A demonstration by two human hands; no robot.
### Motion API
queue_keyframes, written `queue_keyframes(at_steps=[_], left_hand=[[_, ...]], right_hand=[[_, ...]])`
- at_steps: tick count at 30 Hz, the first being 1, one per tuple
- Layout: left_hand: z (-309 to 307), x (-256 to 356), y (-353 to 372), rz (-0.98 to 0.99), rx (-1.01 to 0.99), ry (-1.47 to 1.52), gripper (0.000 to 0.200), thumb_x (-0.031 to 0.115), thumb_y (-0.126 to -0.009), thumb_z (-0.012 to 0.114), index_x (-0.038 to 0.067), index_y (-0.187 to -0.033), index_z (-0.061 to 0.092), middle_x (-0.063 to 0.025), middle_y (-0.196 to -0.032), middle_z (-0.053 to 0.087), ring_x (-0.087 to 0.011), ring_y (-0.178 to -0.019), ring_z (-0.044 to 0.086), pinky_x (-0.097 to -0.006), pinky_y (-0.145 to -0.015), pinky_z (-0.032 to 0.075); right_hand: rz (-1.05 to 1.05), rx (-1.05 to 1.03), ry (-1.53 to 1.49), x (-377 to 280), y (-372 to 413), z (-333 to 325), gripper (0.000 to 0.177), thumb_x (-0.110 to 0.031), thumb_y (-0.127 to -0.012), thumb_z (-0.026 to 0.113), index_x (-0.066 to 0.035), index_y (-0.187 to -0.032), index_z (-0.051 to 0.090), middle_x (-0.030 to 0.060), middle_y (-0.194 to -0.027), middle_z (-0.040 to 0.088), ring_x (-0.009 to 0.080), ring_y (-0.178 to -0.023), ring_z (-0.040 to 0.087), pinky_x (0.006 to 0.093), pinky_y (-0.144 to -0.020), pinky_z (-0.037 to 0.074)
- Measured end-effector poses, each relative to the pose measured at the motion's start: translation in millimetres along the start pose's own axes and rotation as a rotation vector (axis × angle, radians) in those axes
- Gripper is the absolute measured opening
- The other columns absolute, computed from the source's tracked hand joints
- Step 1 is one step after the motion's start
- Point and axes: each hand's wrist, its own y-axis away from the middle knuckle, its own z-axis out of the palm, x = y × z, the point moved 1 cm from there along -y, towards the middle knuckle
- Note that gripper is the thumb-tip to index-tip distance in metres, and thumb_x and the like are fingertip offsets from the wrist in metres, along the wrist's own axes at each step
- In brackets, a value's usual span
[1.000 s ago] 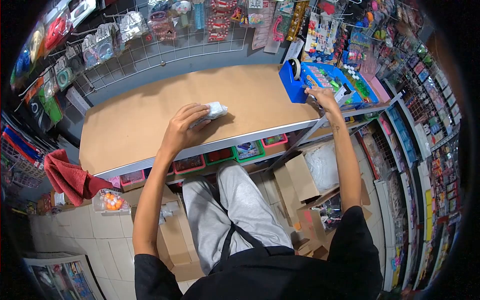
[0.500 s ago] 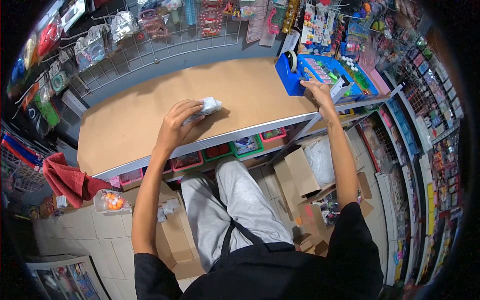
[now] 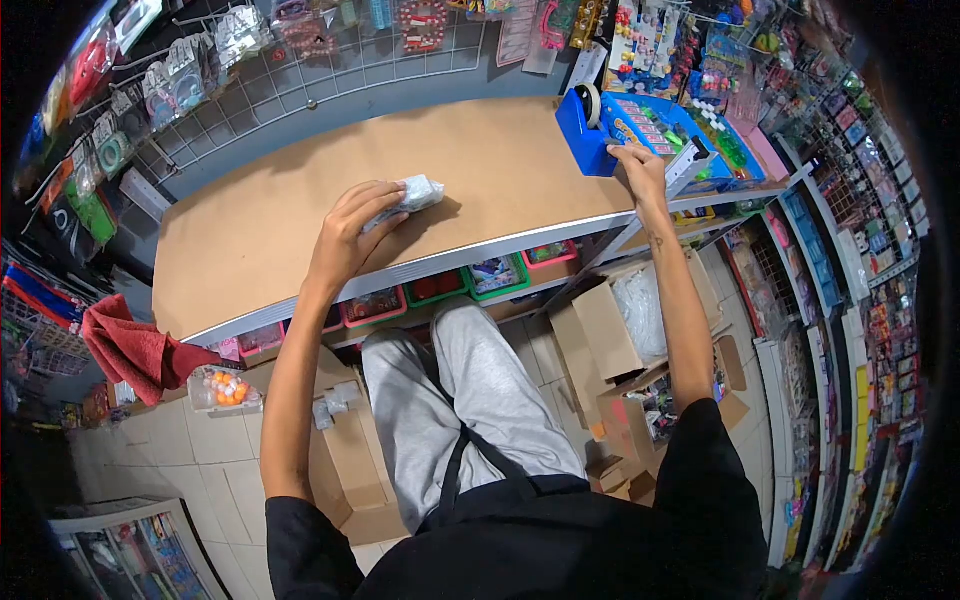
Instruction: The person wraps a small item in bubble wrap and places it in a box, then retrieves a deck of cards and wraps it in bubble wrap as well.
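The left hand (image 3: 345, 235) grips the packet (image 3: 415, 190), pinning it to the worktop (image 3: 480, 165) under its fingertips. The right hand (image 3: 640, 170) sits at the dispenser (image 3: 585, 140), well apart to the right; whether it pinches tape I cannot tell. Best to hold the packet flat and draw tape straight, low across the cutter.

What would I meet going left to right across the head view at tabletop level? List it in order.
Red cloth → left hand → white packet under its fingers → blue tape dispenser → right hand.
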Motion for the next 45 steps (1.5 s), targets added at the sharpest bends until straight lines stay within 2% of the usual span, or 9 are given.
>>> queue_keyframes(at_steps=[8, 11, 15, 19, 27, 34, 38, 43, 45], left_hand=[[1, -2, 1, 0.004, 0.003, 0.004, 0.03, 0.008, -0.077, 0.077, 0.004, -0.106, 0.07, -0.0102, -0.112, 0.07, -0.029, -0.107, 0.064, -0.0393, -0.093, 0.052], [0, -2, -1, 0.011, 0.001, -0.011, 0.03, 0.008, -0.077, 0.077, 0.003, -0.106, 0.07, -0.0103, -0.112, 0.069, -0.0294, -0.108, 0.064, -0.0395, -0.093, 0.052], [3, -4, 1, 0.023, 0.004, -0.003, 0.03, 0.008, -0.078, 0.076, 0.004, -0.106, 0.07, -0.0103, -0.112, 0.069, -0.0298, -0.107, 0.064, -0.0396, -0.093, 0.052], [2, -4, 1, 0.042, 0.014, -0.005, 0.03, 0.009, -0.078, 0.076, 0.005, -0.106, 0.07, -0.0098, -0.111, 0.07, -0.0301, -0.107, 0.064, -0.0396, -0.093, 0.052], [0, 1, 1, 0.082, 0.038, -0.046, 0.03, 0.012, -0.078, 0.077, 0.007, -0.107, 0.07, -0.0081, -0.109, 0.07, -0.0303, -0.106, 0.064, -0.0405, -0.091, 0.053], [-1, 4, 2, 0.026, 0.025, 0.048, 0.033, 0.008, -0.078, 0.077, 0.006, -0.11, 0.069, -0.0112, -0.117, 0.068, -0.0295, -0.11, 0.063, -0.0397, -0.094, 0.052], [10, 22, 3, -0.005, 0.105, 0.031, 0.033, 0.007, -0.077, 0.078, 0.007, -0.109, 0.07, -0.0108, -0.118, 0.067, -0.0293, -0.108, 0.064, -0.0389, -0.094, 0.052], [23, 39, 8, -0.041, 0.257, 0.014, 0.037, 0.007, -0.073, 0.081, 0.007, -0.105, 0.064, -0.0093, -0.115, 0.068, -0.0299, -0.106, 0.065, -0.0401, -0.092, 0.051], [24, 43, 10, -0.021, 0.278, -0.012, 0.037, 0.006, -0.072, 0.082, 0.007, -0.104, 0.065, -0.0093, -0.115, 0.068, -0.0298, -0.108, 0.064, -0.0401, -0.091, 0.051]], right_hand=[[0.029, -0.013, 0.024, -10, 4, 0, 0.028, -0.02, -0.078, 0.075, 0.005, -0.093, 0.075, 0.0151, -0.113, 0.065, 0.0217, -0.105, 0.059, 0.0294, -0.093, 0.041], [-0.016, 0.044, -0.117, 2, 8, 0, 0.026, -0.017, -0.079, 0.076, 0.006, -0.089, 0.074, 0.0183, -0.112, 0.068, 0.0219, -0.106, 0.063, 0.0291, -0.086, 0.046], [-0.073, 0.09, 0.065, 14, 2, 0, 0.027, -0.018, -0.079, 0.077, 0.006, -0.092, 0.074, 0.0184, -0.113, 0.068, 0.0183, -0.105, 0.064, 0.0246, -0.076, 0.049], [-0.182, 0.172, -0.029, 7, 29, 7, 0.026, -0.017, -0.082, 0.077, 0.004, -0.096, 0.074, 0.0127, -0.104, 0.071, 0.015, -0.09, 0.066, 0.0242, -0.077, 0.049], [0.109, -0.03, -0.394, -33, 95, 39, 0.024, -0.012, -0.086, 0.074, 0.001, -0.106, 0.072, 0.0073, -0.097, 0.072, 0.0101, -0.084, 0.066, 0.02, -0.074, 0.047], [0.062, -0.225, -0.588, -57, 120, 69, 0.029, -0.009, -0.086, 0.072, 0.005, -0.112, 0.068, 0.0101, -0.1, 0.072, 0.0125, -0.087, 0.068, 0.0219, -0.077, 0.051], [0.089, -0.184, -0.692, -61, 133, 82, 0.028, -0.007, -0.087, 0.072, 0.006, -0.112, 0.067, 0.0111, -0.101, 0.072, 0.0131, -0.088, 0.068, 0.0229, -0.079, 0.051], [0.131, -0.315, -0.803, -68, 153, 91, 0.062, -0.003, -0.088, 0.069, 0.009, -0.14, 0.039, 0.0146, -0.1, 0.071, 0.0148, -0.09, 0.067, 0.0244, -0.082, 0.051], [0.184, -0.324, -0.843, -77, 163, 95, 0.056, -0.003, -0.088, 0.069, 0.009, -0.136, 0.045, 0.014, -0.1, 0.071, 0.015, -0.09, 0.068, 0.0243, -0.082, 0.051]])
